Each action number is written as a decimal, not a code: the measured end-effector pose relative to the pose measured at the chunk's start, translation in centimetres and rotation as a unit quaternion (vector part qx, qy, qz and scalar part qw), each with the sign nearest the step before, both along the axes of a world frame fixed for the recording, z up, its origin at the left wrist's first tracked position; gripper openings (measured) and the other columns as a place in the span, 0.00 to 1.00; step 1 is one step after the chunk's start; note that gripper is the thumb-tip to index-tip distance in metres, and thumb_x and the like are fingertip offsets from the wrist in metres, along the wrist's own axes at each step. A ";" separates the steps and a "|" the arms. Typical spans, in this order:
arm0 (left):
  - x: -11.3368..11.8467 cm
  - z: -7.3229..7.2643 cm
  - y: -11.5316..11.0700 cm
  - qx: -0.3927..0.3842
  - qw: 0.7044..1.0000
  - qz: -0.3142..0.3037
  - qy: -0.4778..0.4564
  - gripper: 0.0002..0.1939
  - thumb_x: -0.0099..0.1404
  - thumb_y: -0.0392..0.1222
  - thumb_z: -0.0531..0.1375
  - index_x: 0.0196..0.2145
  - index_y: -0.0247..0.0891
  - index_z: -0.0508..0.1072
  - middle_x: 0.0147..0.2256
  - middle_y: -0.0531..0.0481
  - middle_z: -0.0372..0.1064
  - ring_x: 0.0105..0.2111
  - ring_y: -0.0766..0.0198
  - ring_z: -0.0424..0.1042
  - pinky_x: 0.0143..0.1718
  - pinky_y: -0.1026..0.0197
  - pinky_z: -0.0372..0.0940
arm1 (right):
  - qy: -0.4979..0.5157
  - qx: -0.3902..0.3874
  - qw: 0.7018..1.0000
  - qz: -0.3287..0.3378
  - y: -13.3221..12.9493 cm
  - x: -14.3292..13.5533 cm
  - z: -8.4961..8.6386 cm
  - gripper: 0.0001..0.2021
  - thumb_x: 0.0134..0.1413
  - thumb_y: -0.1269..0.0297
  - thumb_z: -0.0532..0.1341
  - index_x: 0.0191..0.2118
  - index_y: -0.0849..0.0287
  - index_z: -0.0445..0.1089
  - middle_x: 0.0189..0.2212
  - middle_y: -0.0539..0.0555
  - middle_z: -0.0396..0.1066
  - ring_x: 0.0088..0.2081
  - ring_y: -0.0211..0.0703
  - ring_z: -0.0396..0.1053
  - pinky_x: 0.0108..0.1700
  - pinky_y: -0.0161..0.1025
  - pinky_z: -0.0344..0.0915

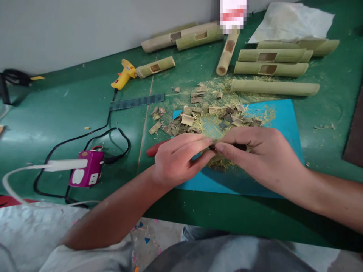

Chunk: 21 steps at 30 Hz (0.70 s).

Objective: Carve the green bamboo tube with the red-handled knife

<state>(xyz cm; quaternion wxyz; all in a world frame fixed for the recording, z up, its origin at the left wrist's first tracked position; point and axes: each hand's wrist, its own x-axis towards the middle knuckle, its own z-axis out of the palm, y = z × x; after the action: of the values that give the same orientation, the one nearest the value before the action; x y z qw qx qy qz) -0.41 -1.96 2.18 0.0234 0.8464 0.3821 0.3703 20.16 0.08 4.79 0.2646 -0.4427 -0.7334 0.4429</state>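
My left hand and my right hand meet fingertip to fingertip over a blue sheet. Both are closed in a pinch around something small and dark that the fingers mostly hide. Just beyond them lies a loose heap of brown and tan bark-like chips, mixed with yellowish shavings. A red handle-like thing sticks out from behind my left hand; the rest of it is hidden.
Several cut bamboo tubes, one a plain tube, lie at the back and right. A yellow glue gun touches a short windowed tube. Its black cord runs toward a purple power block. Crumpled white paper rests at the back right.
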 end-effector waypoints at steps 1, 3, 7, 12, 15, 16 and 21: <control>0.0 0.1 0.0 -0.017 1.000 0.005 0.002 0.08 0.65 0.36 0.67 0.43 0.40 0.77 0.40 0.50 0.82 0.40 0.63 0.82 0.46 0.64 0.77 | 0.000 0.003 1.000 0.000 0.0 0.0 -0.1 0.13 0.62 0.65 0.59 0.26 0.56 0.74 0.25 0.48 0.74 0.27 0.36 0.69 0.29 0.36 0.60; 0.1 0.3 -0.1 -0.058 0.998 0.020 0.003 0.07 0.66 0.35 0.66 0.43 0.40 0.78 0.40 0.50 0.82 0.40 0.63 0.82 0.46 0.64 0.77 | 0.001 0.008 1.000 -0.002 -0.1 0.0 -0.2 0.14 0.63 0.65 0.58 0.26 0.56 0.73 0.26 0.49 0.75 0.29 0.37 0.69 0.29 0.36 0.60; 0.2 0.4 0.0 -0.091 0.995 0.026 -0.029 0.09 0.66 0.33 0.64 0.43 0.41 0.78 0.41 0.51 0.81 0.41 0.64 0.81 0.46 0.65 0.76 | 0.003 0.016 1.000 0.005 -0.4 0.1 -0.3 0.17 0.64 0.64 0.57 0.23 0.57 0.70 0.27 0.50 0.75 0.30 0.37 0.70 0.30 0.37 0.61; 0.0 0.3 0.2 -0.108 0.993 0.007 -0.044 0.07 0.66 0.33 0.64 0.42 0.39 0.79 0.40 0.49 0.81 0.41 0.64 0.81 0.46 0.65 0.76 | 0.011 0.016 1.000 0.008 -0.4 0.0 -0.4 0.18 0.65 0.64 0.56 0.22 0.56 0.68 0.30 0.51 0.76 0.32 0.39 0.72 0.33 0.37 0.64; -0.1 0.4 0.2 -0.118 0.992 0.005 -0.039 0.07 0.66 0.34 0.65 0.43 0.40 0.80 0.40 0.49 0.81 0.41 0.63 0.81 0.46 0.65 0.76 | 0.016 0.015 1.000 0.012 -0.4 0.0 -0.5 0.18 0.65 0.64 0.56 0.22 0.56 0.68 0.31 0.51 0.77 0.33 0.39 0.73 0.34 0.38 0.65; -0.1 0.4 0.2 -0.123 0.992 0.004 -0.040 0.07 0.66 0.35 0.65 0.43 0.40 0.80 0.40 0.49 0.82 0.41 0.63 0.81 0.46 0.65 0.76 | 0.018 0.016 1.000 0.013 -0.4 -0.1 -0.5 0.18 0.65 0.64 0.56 0.22 0.56 0.68 0.31 0.51 0.77 0.34 0.40 0.73 0.34 0.38 0.66; -0.2 0.1 0.3 -0.148 0.986 0.016 -0.073 0.07 0.65 0.34 0.66 0.41 0.41 0.81 0.39 0.50 0.81 0.39 0.63 0.81 0.45 0.63 0.76 | -0.008 0.027 1.000 0.008 -0.4 0.0 -0.9 0.14 0.64 0.63 0.56 0.28 0.55 0.74 0.32 0.51 0.77 0.34 0.41 0.73 0.32 0.38 0.66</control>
<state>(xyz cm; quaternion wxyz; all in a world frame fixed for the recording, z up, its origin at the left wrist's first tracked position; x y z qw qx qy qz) -0.59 -1.62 2.28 0.1703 0.7982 0.4435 0.3703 20.21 -0.34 3.87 0.2674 -0.4329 -0.7506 0.4216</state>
